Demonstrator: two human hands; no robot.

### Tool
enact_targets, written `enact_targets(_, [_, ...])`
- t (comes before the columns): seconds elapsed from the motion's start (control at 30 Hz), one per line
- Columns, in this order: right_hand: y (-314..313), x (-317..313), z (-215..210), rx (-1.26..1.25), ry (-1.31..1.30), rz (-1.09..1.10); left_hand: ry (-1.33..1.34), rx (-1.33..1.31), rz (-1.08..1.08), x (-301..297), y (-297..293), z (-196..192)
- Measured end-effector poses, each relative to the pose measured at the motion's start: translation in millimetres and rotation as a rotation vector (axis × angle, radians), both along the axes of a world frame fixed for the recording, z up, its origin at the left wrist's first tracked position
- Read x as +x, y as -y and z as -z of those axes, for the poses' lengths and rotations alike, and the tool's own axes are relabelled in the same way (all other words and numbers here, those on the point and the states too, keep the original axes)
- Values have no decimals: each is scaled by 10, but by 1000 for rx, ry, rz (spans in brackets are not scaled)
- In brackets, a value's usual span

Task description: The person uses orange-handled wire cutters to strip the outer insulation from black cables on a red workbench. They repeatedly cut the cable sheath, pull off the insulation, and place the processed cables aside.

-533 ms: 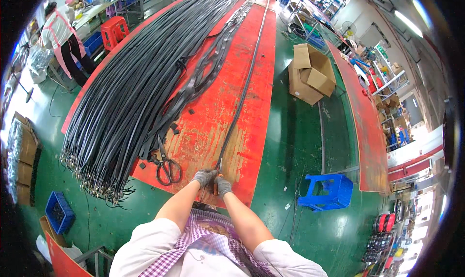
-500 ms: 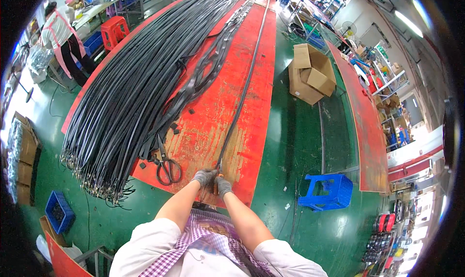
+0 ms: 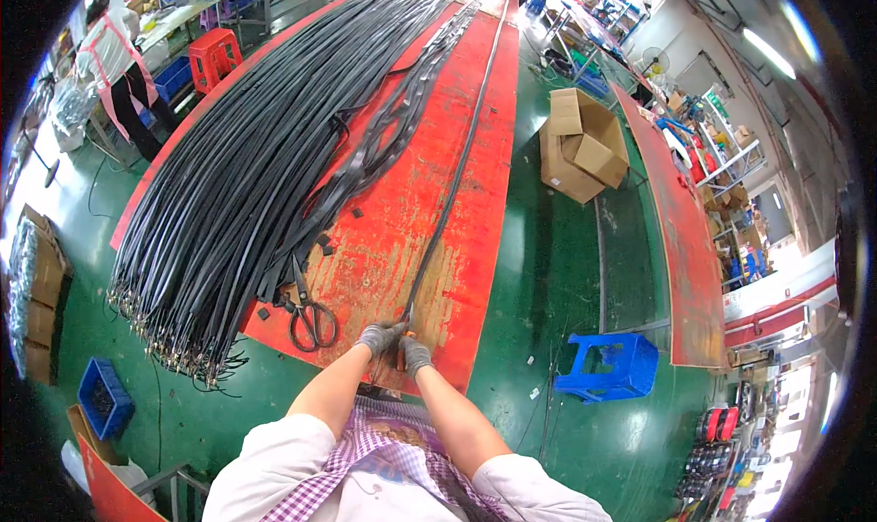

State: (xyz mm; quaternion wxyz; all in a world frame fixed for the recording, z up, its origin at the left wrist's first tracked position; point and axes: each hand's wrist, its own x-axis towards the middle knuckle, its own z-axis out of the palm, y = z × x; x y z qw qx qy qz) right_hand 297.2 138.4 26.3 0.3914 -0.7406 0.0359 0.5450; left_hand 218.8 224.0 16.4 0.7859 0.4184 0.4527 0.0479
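Observation:
My left hand (image 3: 380, 337), in a grey glove, is closed around the near end of a long black cable (image 3: 446, 213) that runs up the red table to its far end. Beside it, my gloved right hand (image 3: 416, 354) grips a small tool with an orange handle (image 3: 400, 361); its working end is hidden between the hands. Both hands are close together by the table's near edge. To their left lie black-handled scissors (image 3: 312, 323), blades pointing away. Farther left spreads a thick bundle of black cables (image 3: 228, 193) with metal-tipped ends hanging over the edge.
Flat black sleeving (image 3: 384, 143) lies between the bundle and the single cable on the red table (image 3: 466, 312). On the right are a blue stool (image 3: 610, 367), an open cardboard box (image 3: 580, 161) and another red board (image 3: 681, 257). A person (image 3: 119, 74) stands at the far left.
The whole view has shifted slightly. My hands stay together at the cable's near end, with hardly any visible movement relative to the table.

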Motion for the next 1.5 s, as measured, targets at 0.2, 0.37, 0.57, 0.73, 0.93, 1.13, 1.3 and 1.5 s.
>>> enact_targets(0.2, [60,100,359,19,139,-70,-233,247,142,78,-28,183])
enact_targets(0.37, [-46,-90,69,23,72,-17,-244,212,201,-54,-136,345])
enact_targets(0.57, [-60,-71,-139,153,-45,-66,-207,547,400,-35,-104,31])
enact_targets(0.73, [-135,-197,-124,112,-65,35,-307,521,434,-147,-194,-38])
enact_targets(0.93, [86,51,-354,39,-16,23,-239,411,437,214,27,580])
enact_targets(1.13, [20,23,171,66,-1,-59,-154,636,725,169,-118,2009])
enact_targets(1.3, [-78,192,942,166,33,-63,-159,800,661,142,-338,1696])
enact_targets(1.5, [282,427,992,58,-29,-6,-234,335,357,340,-2,354])
